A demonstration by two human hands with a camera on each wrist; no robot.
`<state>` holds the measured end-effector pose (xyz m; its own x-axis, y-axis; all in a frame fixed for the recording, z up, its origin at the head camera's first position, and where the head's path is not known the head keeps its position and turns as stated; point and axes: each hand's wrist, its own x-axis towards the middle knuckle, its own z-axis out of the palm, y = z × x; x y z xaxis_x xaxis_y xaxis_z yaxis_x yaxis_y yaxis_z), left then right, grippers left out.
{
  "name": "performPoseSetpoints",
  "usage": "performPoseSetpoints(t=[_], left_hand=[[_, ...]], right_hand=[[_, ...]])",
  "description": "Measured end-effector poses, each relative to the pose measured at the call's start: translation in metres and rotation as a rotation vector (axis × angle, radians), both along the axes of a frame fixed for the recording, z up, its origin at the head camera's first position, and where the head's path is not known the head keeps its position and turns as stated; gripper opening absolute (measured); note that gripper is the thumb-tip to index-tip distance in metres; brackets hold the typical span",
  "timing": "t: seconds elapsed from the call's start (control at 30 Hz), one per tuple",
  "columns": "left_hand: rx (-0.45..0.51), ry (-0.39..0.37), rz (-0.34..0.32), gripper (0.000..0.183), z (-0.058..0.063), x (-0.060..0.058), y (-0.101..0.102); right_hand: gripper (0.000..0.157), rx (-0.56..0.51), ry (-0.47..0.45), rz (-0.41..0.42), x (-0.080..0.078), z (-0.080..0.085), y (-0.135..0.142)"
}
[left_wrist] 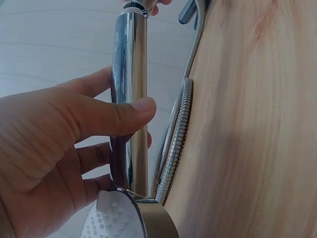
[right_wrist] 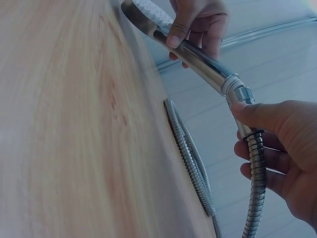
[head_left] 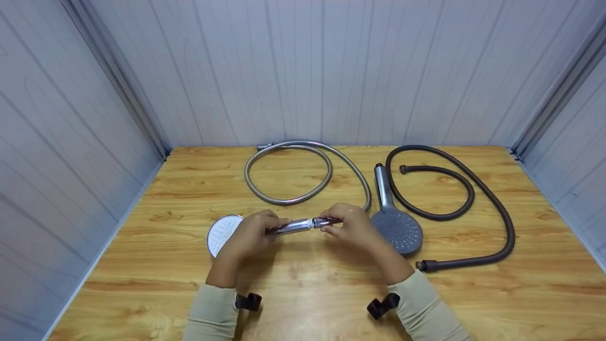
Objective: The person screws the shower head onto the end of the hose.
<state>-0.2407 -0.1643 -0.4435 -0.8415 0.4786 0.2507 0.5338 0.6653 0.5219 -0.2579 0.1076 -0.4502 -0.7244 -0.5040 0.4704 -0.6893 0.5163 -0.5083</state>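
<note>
My left hand [head_left: 251, 232] grips the showerhead [head_left: 294, 227], right hand [head_left: 352, 227] its hose [right_wrist: 256, 198], seemingly part-joined; the dark hose [head_left: 509, 234], three o'clock, lies unattached.

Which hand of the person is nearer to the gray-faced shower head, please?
The right. The right hand is just left of the gray-faced shower head; the left hand is farther left, holding the white-faced shower head.

wood-grain table [head_left: 303, 303] | silver hose [head_left: 284, 202]: loop resting | grey shower head [head_left: 397, 231]: nozzles up | dark hose [head_left: 440, 217]: curled beside it
</note>
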Motion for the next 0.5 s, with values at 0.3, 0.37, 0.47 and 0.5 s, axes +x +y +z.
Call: performPoseSetpoints(t=[0.3,0.37,0.47,0.5], left_hand=[[-0.024,-0.004,-0.007,0.045,-0.0001,0.0012,0.0030],[-0.032,0.000,-0.009,0.045,0.0000,0.0025,0.0035],[-0.041,-0.007,-0.010,0.044,0.0005,0.0034,0.0044],[-0.044,-0.007,-0.010,0.044,0.0006,0.0032,0.0046]], right_hand=[[0.021,0.052,0.037,0.014,0.0012,-0.0018,-0.0014],[0.021,0.074,0.056,0.014,0.0023,-0.0015,-0.0018],[0.021,0.113,0.082,0.010,0.0031,-0.0012,-0.0025],[0.021,0.122,0.083,0.008,0.0032,-0.0011,-0.0025]])
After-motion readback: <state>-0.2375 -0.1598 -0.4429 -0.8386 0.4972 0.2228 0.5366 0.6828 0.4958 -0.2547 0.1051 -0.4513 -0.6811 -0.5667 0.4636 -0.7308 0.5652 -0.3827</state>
